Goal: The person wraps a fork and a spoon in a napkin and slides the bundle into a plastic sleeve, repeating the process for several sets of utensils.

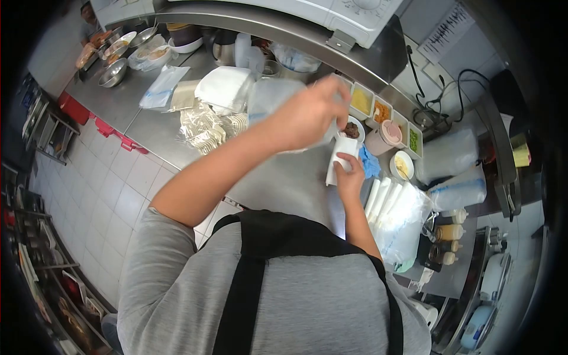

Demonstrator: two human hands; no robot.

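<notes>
My right hand (349, 171) holds a white paper sleeve (343, 155) over the steel counter, fingers wrapped round its side. Raised above the counter, my left hand (316, 112) has its fingers bent together near the top of the sleeve; what they hold, if anything, is too blurred to tell. Dark brown food (351, 129) shows in a white bowl (359, 123) just beyond the sleeve. A blue cloth (370, 163) lies right beside my right hand. The left forearm hides part of a clear plastic container (269, 97).
White tubs of yellow (360, 100), orange (380, 111) and green food (413, 142) line the back. A pink-topped container (390, 133), small bowl (402, 165), rolled papers (384, 198) and sauce bottles (451, 232) stand right. Wrapped cutlery (204, 127) lies left. A person (89, 21) is far left.
</notes>
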